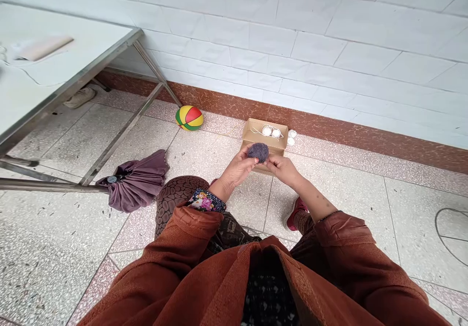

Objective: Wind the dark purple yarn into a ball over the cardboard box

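Observation:
In front of my knees, my left hand (240, 167) holds a small dark purple-grey ball of yarn (258, 152), fingers curled around its left and lower side. My right hand (281, 167) is closed in a pinch at the ball's lower right edge. Whether its fingertips hold a loose strand or the ball itself is too small to tell. Just beyond the hands, an open cardboard box (250, 133) stands on the floor, partly covered by them. Two white balls of yarn (271, 131) lie in it, with a loose white strand.
More white yarn (291, 137) lies right of the box, near the tiled wall (310, 38). A red, yellow and green ball (189, 118) rests by the leg of a metal-framed table (106, 38). A folded purple umbrella (139, 180) lies below it. A thin cable (440, 233) curves at right.

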`<state>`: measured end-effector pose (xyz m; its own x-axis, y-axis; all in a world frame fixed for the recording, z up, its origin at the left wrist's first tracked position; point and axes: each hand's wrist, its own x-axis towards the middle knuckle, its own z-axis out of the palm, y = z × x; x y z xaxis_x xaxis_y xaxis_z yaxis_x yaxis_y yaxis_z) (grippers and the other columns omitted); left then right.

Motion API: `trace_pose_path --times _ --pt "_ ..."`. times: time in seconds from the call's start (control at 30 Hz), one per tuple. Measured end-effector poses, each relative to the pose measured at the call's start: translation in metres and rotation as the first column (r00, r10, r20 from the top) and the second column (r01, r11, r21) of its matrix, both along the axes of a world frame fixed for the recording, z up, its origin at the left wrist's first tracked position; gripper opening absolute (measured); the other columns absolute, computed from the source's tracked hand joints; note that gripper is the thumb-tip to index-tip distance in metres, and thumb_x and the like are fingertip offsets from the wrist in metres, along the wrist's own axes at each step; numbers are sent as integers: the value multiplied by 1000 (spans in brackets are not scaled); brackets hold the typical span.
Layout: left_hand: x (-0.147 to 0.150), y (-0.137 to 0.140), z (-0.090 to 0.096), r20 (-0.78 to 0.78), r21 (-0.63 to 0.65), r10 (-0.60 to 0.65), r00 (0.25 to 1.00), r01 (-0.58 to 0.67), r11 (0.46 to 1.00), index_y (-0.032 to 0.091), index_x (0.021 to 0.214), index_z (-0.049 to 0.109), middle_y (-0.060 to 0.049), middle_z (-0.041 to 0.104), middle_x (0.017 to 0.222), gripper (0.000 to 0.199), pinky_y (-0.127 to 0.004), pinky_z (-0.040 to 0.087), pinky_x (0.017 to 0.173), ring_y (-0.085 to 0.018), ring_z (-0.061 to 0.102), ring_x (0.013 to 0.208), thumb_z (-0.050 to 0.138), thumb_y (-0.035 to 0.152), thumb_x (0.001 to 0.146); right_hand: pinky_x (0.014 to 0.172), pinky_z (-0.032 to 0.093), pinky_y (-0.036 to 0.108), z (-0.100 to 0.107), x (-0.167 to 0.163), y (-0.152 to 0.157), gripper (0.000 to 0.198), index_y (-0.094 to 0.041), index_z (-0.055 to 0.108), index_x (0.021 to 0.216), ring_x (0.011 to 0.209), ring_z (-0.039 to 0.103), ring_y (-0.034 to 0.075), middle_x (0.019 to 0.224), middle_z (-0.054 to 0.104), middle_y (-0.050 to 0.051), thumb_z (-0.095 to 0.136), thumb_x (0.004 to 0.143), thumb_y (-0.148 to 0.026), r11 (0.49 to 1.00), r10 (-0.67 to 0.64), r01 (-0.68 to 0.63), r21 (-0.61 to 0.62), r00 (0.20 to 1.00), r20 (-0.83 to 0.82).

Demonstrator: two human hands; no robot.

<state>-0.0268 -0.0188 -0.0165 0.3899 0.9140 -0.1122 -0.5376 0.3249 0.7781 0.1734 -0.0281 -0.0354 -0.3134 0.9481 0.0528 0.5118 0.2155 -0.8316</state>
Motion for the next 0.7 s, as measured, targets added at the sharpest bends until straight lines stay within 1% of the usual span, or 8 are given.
trace_pose_path --times 0.17,0.23,0.3,0.4,0.5,0.53,0.6,0.7 --pt "4 -1 -4 -18 -77 36 999 -37 996 22 114 72 -3 73 111 46 -30 49 88 -16 65 96 84 24 70 75 49 30 9 -6 -10 28 -22 76 97 76 65 17 87 75 3 56 103 -40 985 158 -155 81 987 -28" --pt "6 -2 -4 -43 -78 43 998 -46 996 21 112 72 -4 73 111 44 -31 49 90 -17 65 98 84 24 69 73 48 29 18 -6 -14 29 -22 76 97 73 63 15 85 74 2 59 103 -45 978 198 -192 76 977 -82" --pt "7 -2 -4 -94 -61 48 994 -54 997 20 109 72 -4 73 110 43 -32 48 93 -18 65 101 84 24 68 68 47 28 29 -3 -18 31 -22 76 96 69 60 14 82 72 1 63 101 -50 979 203 -199 43 966 -159" --pt "8 -2 -7 -216 -26 17 976 -23 999 18 110 73 -5 73 109 47 -34 46 96 -19 64 102 84 23 65 67 47 28 43 6 -18 33 -23 76 94 70 59 14 83 71 1 68 97 -55 994 104 -110 -4 947 -303" --pt "8 -4 -8 -315 -13 -90 945 91 996 17 119 73 -7 73 111 54 -34 47 87 -21 64 98 84 26 66 67 47 29 50 19 -12 35 -22 75 89 68 57 15 79 68 1 70 94 -56 998 -62 59 -20 918 -391" --pt "8 -5 -8 -317 -11 -131 939 135 991 19 123 72 -8 72 112 57 -33 47 83 -21 64 97 84 27 67 67 47 29 50 22 -9 35 -22 74 87 67 55 14 77 67 0 71 93 -56 994 -109 111 -18 913 -393" --pt "7 -9 -5 -263 -1 -217 940 225 974 24 132 69 -7 71 115 65 -31 47 78 -20 64 97 85 28 68 68 46 29 45 26 -3 33 -22 73 84 67 53 14 73 64 -1 72 91 -54 982 -178 187 -11 913 -368" --pt "6 -15 4 -116 18 -330 937 334 942 33 144 61 -7 69 122 75 -29 49 76 -19 64 98 85 30 73 67 45 29 33 24 4 32 -21 72 82 66 52 15 71 62 -1 71 90 -52 977 -210 212 -25 930 -303"
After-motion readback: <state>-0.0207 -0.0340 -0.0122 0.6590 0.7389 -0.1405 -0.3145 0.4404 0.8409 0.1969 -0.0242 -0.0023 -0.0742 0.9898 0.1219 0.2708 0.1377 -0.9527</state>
